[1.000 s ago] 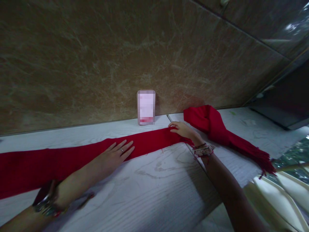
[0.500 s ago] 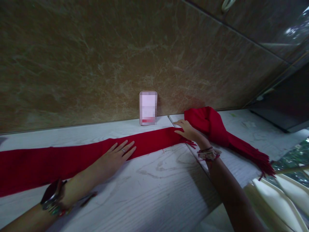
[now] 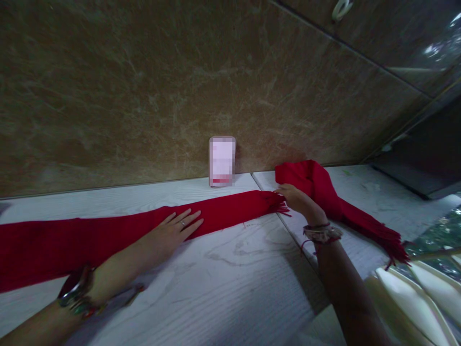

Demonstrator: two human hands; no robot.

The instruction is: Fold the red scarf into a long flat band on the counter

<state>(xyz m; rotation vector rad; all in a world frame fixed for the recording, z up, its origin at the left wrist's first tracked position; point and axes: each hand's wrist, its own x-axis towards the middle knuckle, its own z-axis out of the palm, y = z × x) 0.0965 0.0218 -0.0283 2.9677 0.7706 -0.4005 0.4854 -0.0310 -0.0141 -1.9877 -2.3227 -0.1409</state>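
Observation:
A long red scarf (image 3: 230, 209) lies stretched flat across the white wood-grain table (image 3: 230, 283), with its fringed end near the middle right. My left hand (image 3: 173, 233) rests palm down on it, fingers spread, with a ring on one finger. At the fringe, my right hand (image 3: 297, 199) has its fingers pressed together on the upper corner of the scarf's end. Just beyond it lies a second red scarf (image 3: 324, 192), bunched up, with its fringe trailing to the right.
A phone (image 3: 222, 162) with a blurred screen leans upright against the brown marbled wall (image 3: 144, 96). A dark box-like object (image 3: 425, 144) stands at the far right. Pale chair-like slats (image 3: 414, 293) show at the lower right, beside the table's edge.
My right hand has moved slightly right, off the flat of the scarf to its fringe, and its fingers have closed there. My left hand has stayed in place.

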